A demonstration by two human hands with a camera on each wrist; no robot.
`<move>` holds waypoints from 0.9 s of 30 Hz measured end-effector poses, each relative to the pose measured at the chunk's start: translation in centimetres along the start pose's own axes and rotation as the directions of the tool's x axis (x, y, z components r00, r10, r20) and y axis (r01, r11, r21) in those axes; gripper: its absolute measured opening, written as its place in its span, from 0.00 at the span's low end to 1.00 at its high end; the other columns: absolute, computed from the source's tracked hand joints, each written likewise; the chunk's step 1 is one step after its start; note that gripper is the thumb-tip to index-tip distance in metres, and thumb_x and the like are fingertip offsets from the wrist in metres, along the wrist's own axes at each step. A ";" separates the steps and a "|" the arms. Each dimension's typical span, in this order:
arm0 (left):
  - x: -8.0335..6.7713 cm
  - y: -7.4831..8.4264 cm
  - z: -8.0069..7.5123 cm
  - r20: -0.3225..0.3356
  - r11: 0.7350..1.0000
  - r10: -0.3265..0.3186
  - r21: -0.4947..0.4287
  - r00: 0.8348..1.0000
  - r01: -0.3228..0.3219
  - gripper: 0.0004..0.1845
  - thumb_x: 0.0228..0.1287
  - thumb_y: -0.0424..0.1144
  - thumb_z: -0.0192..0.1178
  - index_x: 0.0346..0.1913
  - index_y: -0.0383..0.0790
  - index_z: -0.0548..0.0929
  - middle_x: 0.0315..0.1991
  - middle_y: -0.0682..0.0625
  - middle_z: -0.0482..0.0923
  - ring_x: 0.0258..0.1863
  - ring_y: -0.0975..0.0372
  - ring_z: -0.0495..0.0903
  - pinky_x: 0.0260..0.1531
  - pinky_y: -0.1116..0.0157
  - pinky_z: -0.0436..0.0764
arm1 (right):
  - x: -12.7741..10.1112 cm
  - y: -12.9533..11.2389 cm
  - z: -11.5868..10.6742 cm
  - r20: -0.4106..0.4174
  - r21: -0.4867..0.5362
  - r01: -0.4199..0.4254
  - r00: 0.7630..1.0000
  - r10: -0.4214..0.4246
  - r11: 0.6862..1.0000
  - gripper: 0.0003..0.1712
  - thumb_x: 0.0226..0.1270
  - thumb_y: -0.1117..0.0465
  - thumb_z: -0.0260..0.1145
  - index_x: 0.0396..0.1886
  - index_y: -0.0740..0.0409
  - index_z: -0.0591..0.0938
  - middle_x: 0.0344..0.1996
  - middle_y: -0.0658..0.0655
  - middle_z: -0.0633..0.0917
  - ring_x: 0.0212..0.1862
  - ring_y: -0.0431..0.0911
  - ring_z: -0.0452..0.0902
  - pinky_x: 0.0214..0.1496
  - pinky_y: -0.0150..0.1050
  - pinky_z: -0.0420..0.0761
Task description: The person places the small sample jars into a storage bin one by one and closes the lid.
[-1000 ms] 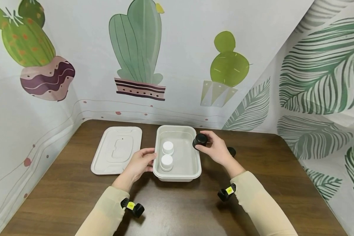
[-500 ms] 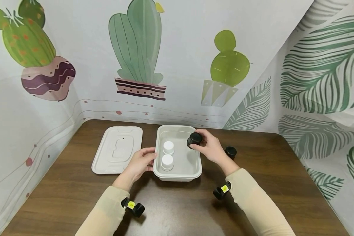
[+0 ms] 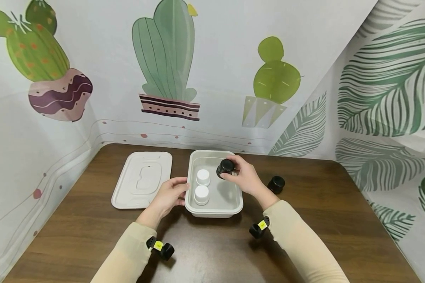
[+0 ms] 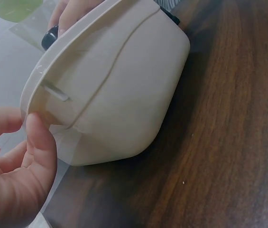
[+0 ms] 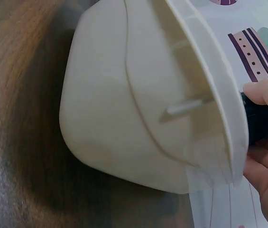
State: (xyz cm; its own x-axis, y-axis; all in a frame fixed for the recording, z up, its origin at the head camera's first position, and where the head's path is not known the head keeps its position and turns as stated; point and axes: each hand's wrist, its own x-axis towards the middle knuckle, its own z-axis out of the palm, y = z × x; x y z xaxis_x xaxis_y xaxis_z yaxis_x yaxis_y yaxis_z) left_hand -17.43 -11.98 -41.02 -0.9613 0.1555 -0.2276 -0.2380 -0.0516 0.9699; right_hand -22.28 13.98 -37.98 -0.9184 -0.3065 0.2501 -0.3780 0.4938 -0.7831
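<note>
A pale grey plastic tub [image 3: 212, 212] stands on the table in the head view. My left hand [image 3: 167, 196] holds its left rim, with thumb and finger pinching the edge [image 4: 27, 111] in the left wrist view. Inside the tub, along the left side, two small white-capped jars [image 3: 201, 195] stand one behind the other. My right hand [image 3: 246, 177] grips a small black jar [image 3: 226, 166] over the back right of the tub's inside. In the right wrist view the black jar [image 5: 259, 118] shows between thumb and fingers, partly behind the tub's rim.
A flat pale lid [image 3: 143, 182] lies on the brown wooden table [image 3: 205, 251] left of the tub. A second black jar [image 3: 276, 184] stands right of the tub, just beyond my right wrist. Behind the table hangs a cactus-printed cloth [image 3: 219, 78].
My right hand has carried the black jar leftward, from the tub's right rim to over its inside. The second black jar has come fully into sight. My left hand stays at the rim.
</note>
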 end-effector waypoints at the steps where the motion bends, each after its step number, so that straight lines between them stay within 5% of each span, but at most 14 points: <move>1: 0.0 0.0 0.0 0.001 1.000 0.000 0.000 1.000 0.000 0.23 0.66 0.32 0.54 0.61 0.25 0.67 0.30 0.50 0.79 0.23 0.65 0.76 0.22 0.70 0.80 | 0.0 0.0 0.1 0.003 0.005 0.000 1.000 0.000 1.000 0.34 0.53 0.60 0.73 0.60 0.63 0.72 0.53 0.63 0.80 0.50 0.56 0.81 0.53 0.47 0.80; 18: 0.1 0.0 0.0 -0.002 1.000 0.004 0.019 1.000 -0.004 0.23 0.65 0.31 0.53 0.61 0.25 0.67 0.31 0.49 0.78 0.23 0.64 0.76 0.22 0.70 0.80 | 1.0 0.1 1.9 0.026 -0.130 0.062 0.998 -0.059 0.990 0.32 0.50 0.64 0.72 0.57 0.64 0.74 0.50 0.61 0.81 0.52 0.54 0.79 0.55 0.44 0.80; 27: 0.1 0.3 0.0 -0.014 0.999 0.007 0.047 1.000 -0.006 0.22 0.65 0.31 0.54 0.60 0.25 0.68 0.32 0.47 0.78 0.23 0.63 0.77 0.20 0.70 0.79 | 1.9 -0.2 2.3 0.124 -0.320 0.108 0.990 -0.072 0.941 0.31 0.49 0.63 0.69 0.56 0.62 0.74 0.47 0.60 0.82 0.49 0.52 0.79 0.54 0.45 0.78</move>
State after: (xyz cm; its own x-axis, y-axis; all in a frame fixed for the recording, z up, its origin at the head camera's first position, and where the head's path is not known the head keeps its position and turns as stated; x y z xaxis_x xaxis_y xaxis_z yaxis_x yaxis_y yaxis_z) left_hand -17.57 -11.97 -40.78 -0.9647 0.1412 -0.2221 -0.2252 -0.0060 0.9743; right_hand -23.68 11.47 -38.64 -0.8674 -0.4398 0.2329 -0.4926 0.6921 -0.5275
